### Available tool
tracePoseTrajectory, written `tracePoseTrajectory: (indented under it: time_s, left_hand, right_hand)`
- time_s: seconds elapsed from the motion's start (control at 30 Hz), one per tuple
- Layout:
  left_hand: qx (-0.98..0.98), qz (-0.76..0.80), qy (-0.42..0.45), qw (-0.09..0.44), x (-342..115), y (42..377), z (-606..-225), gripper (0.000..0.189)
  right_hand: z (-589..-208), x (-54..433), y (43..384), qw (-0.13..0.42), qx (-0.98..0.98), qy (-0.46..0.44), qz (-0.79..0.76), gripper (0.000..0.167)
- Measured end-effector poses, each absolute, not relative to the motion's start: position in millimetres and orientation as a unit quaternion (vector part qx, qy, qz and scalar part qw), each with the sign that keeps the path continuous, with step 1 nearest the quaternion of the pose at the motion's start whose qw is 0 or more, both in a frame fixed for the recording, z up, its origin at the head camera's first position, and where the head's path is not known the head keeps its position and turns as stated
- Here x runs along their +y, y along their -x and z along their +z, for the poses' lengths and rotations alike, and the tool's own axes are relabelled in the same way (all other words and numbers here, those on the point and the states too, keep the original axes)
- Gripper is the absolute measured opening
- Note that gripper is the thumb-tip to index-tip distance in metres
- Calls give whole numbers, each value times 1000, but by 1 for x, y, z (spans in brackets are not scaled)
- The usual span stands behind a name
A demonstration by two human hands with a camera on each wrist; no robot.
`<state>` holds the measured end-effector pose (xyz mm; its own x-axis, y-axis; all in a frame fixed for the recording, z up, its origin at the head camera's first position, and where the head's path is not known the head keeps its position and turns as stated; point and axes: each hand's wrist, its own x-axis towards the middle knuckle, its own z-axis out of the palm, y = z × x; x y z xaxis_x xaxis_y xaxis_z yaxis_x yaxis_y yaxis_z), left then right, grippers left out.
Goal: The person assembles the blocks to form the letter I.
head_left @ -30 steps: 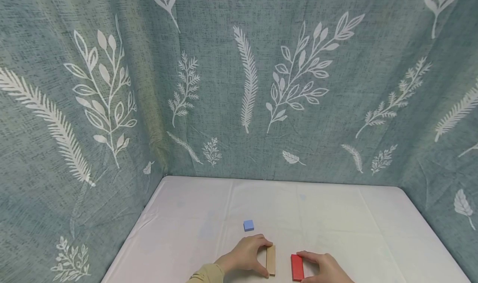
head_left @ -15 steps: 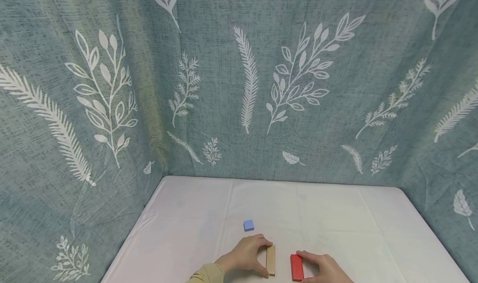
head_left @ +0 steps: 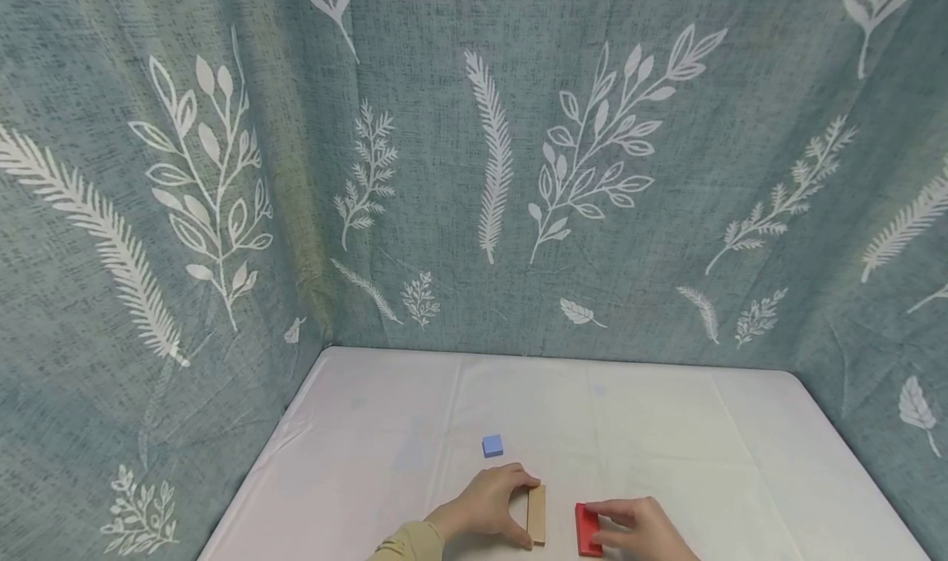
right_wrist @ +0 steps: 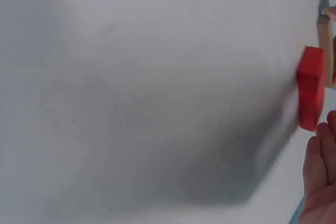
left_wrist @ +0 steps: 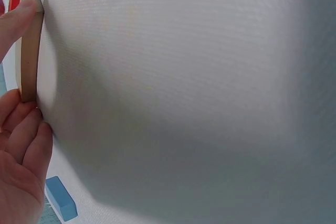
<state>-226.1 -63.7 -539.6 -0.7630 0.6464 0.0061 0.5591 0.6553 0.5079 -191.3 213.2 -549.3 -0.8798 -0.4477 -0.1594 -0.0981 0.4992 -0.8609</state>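
My left hand (head_left: 487, 502) pinches a plain wooden block (head_left: 536, 516) lengthwise, thumb at the near end and fingers at the far end. In the left wrist view, the thumb presses one end of that wooden block (left_wrist: 30, 51) and the fingertips meet the other. A red rectangular block (head_left: 584, 531) lies to its right on the white tabletop, a gap between the two. My right hand (head_left: 638, 528) is over the red block's right side, fingers and thumb loosely extended. The right wrist view shows its fingers just off the end of the red block (right_wrist: 311, 88).
Beyond the left hand sits a small blue block (head_left: 492, 446). A white cloth covers the table (head_left: 652, 429). Teal curtains (head_left: 444, 174) with white leaf prints rise at the table's back and both sides.
My right hand has let go of the red block; its thumb has come up from the near end toward the fingers. The left hand and the wooden block look the same.
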Motion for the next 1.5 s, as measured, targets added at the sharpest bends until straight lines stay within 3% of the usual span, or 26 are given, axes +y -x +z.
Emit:
tracePoseTrajectory:
  time_s: [0.13,0.73,1.23,1.5]
  left_hand:
    - [903,251,-339,82,-64,226,-541,71]
    - [903,256,-336,80,-65,223,-537,72]
    - [885,268,-377,50,-68,224,-539,69]
    - [897,259,-352,63,-67,224,-542,72]
  right_hand:
    - [-553,211,187,185,848,157,-472,50]
    - [-560,205,178,91,886,197,-410,43]
    - [-561,206,179,86,885,199,-413,44]
    - [-561,204,179,94,883,192,-418,42]
